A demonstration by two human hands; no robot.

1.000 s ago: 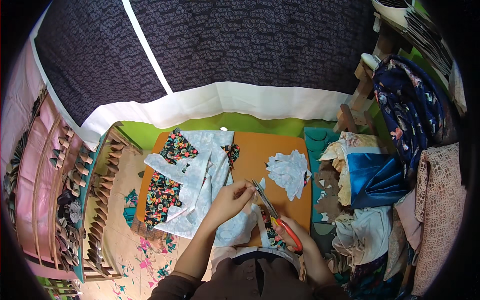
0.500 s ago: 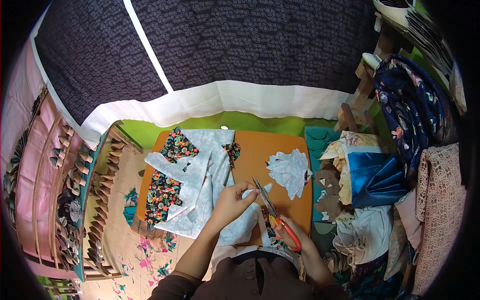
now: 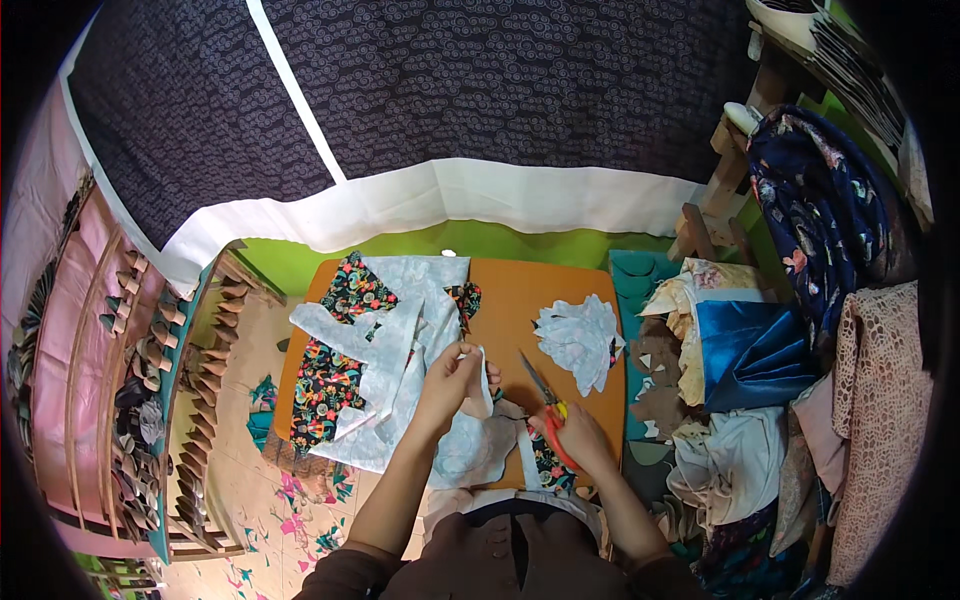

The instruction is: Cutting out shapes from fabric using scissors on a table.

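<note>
My left hand (image 3: 452, 383) pinches a small whitish piece of fabric (image 3: 478, 388), held up over the sewing cloth's near part. Red-handled scissors (image 3: 548, 408) are in my right hand (image 3: 585, 440), their blades pointing up and left, apart from the piece. Beneath my left forearm spreads a large pale-blue cloth (image 3: 390, 385), its back side showing in places and a dark floral print (image 3: 325, 400) at its left. To the right, a pile of pale cut pieces (image 3: 580, 342) lies on the orange table (image 3: 505, 295).
Wooden shoe lasts (image 3: 205, 400) line a rack on the left. Colourful scraps (image 3: 290, 505) litter the floor. Folded fabrics, including shiny blue cloth (image 3: 750, 350), are stacked at the right near a hanging crocheted cloth (image 3: 875, 430). A dark patterned curtain (image 3: 500, 90) hangs behind the table.
My left hand has drawn left and away from the blades, with the whitish piece in it. The scissors and my right hand have shifted slightly right.
</note>
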